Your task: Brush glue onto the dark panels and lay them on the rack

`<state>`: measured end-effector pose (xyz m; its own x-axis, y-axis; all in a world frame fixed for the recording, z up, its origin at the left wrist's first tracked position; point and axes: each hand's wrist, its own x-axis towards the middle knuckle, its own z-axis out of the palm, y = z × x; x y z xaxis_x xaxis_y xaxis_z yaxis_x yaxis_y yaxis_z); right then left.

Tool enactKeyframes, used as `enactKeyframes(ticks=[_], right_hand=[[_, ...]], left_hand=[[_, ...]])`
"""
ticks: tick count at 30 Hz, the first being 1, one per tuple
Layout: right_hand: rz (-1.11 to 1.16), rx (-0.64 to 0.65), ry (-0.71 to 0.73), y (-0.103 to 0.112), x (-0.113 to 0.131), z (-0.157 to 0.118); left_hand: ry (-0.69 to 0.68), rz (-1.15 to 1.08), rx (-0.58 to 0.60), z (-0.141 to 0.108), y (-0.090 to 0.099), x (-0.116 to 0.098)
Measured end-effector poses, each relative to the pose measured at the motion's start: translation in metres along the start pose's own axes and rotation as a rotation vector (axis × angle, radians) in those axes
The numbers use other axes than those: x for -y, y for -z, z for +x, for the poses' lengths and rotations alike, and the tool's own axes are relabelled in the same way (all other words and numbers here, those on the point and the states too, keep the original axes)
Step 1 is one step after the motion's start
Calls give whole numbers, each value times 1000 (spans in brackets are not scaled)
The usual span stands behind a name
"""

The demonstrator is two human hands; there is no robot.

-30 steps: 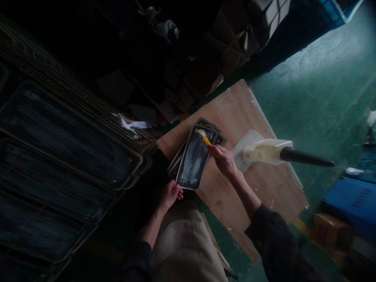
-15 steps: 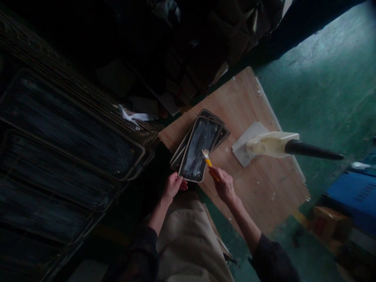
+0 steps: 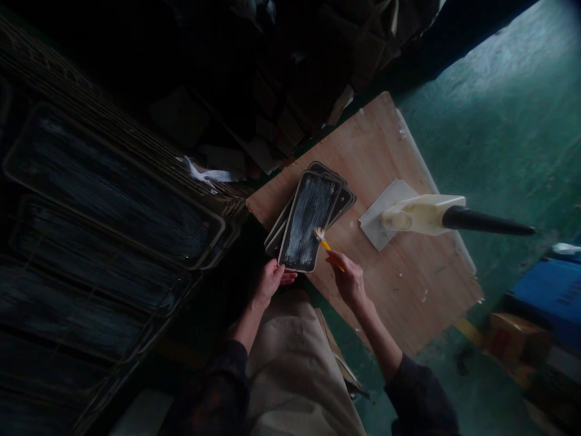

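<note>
My left hand (image 3: 272, 281) grips the lower left corner of a dark rectangular panel (image 3: 311, 218) with rounded corners and whitish streaks on its face. Under it lie several similar dark panels (image 3: 347, 203), fanned out on a wooden board (image 3: 376, 145). A brush with a yellow handle (image 3: 325, 244) is in my right hand (image 3: 350, 278), its fingers closed round the handle. The bristles are at the panel's right edge. To the right, a cream container with a black tapered end (image 3: 426, 215) rests on a pale square sheet (image 3: 376, 241).
Large stacks of streaked dark panels (image 3: 113, 181) fill the left side, with a white scrap (image 3: 206, 174) at their edge. Dim cardboard pieces (image 3: 276, 130) lie beyond the board. A blue box (image 3: 549, 297) and a brown carton (image 3: 512, 339) stand on the green floor at right.
The brush has moved slightly to the right edge of the panel. My left hand still holds the corner, its fingers reaching a little further under it. The view has shifted slightly.
</note>
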<state>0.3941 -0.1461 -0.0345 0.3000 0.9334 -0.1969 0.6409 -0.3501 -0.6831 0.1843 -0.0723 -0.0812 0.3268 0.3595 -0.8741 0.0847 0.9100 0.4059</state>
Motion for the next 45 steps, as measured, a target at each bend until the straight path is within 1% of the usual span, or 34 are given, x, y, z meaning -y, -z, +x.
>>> enactKeyframes(ticks=[2, 4, 7, 10, 14, 17, 19, 20, 21, 24, 26, 27, 29, 32, 34, 37, 39, 41, 45], right_hand=[[-2, 52, -21, -8, 3, -12], [27, 100, -61, -12, 12, -31], [107, 167, -125, -11, 30, -54], [230, 195, -217, -5, 39, -61], [384, 162, -310, 0, 33, -48], [384, 64, -351, 5, 25, -37], [398, -9, -370, 7, 25, -32], [425, -15, -377, 8, 27, -31], [462, 4, -378, 7, 29, -30], [589, 118, -372, -3, 35, -23], [647, 123, -375, -13, 33, -14], [655, 95, -375, -16, 31, -8], [643, -3, -370, -21, 26, 4], [631, -145, -352, -20, 24, 21], [647, -197, -337, -21, 27, 30], [687, -229, -320, -27, 33, 41], [701, -213, -329, -34, 35, 43], [693, -167, -355, -40, 37, 36], [697, -110, -453, -44, 43, 1]], left_hand=[[-5, -46, 13, -1, -3, 0], [-11, -68, 9, -2, -5, 1], [-29, -79, -4, -1, -5, 4], [-57, -57, -23, 2, -3, 8], [-91, -11, -50, 6, -2, 13], [-113, 18, -75, 9, -2, 16], [-111, 35, -78, 10, -1, 16], [-107, 40, -78, 10, -1, 17], [-103, 44, -80, 11, -1, 17], [-111, 59, -90, 11, -1, 17], [-119, 71, -95, 11, -2, 18], [-121, 76, -93, 12, -2, 18], [-120, 79, -90, 13, -4, 18], [-119, 97, -112, 15, -6, 19], [-117, 115, -127, 16, -6, 19], [-132, 123, -126, 16, -6, 21], [-139, 113, -118, 16, -5, 21], [-138, 99, -107, 15, -4, 21], [-121, 90, -108, 15, -4, 18]])
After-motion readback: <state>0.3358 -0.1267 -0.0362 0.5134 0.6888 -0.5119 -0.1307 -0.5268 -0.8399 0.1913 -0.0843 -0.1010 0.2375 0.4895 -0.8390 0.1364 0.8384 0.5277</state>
